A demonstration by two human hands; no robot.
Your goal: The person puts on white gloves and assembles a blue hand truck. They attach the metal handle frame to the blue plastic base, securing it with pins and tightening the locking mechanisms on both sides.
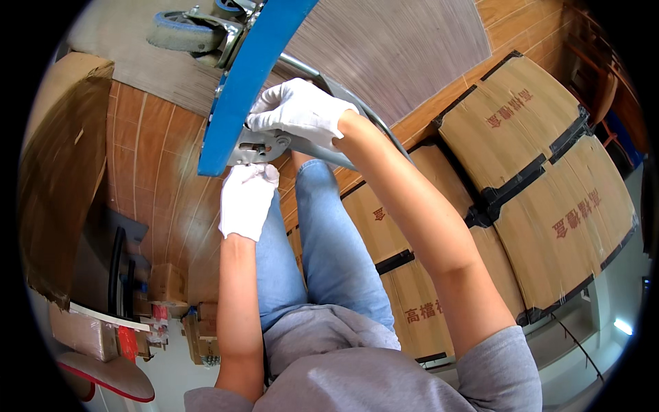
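Observation:
A blue platform trolley stands tipped on its edge in front of me. Its caster wheel with a blue-grey tyre faces away to the left. A silver-grey hinge bracket sits on the trolley's near end, joined to a bent grey tube handle. My right hand, in a white glove, has its fingers curled in against the blue deck, just above the bracket. My left hand, also gloved in white, is closed at the bracket's lower edge. What lies between the fingertips of either hand is hidden.
Large taped cardboard cartons are stacked to my right. Another carton stands at the left. A grey mat lies on the wood-look floor beyond the trolley. Shelves with small boxes are at lower left.

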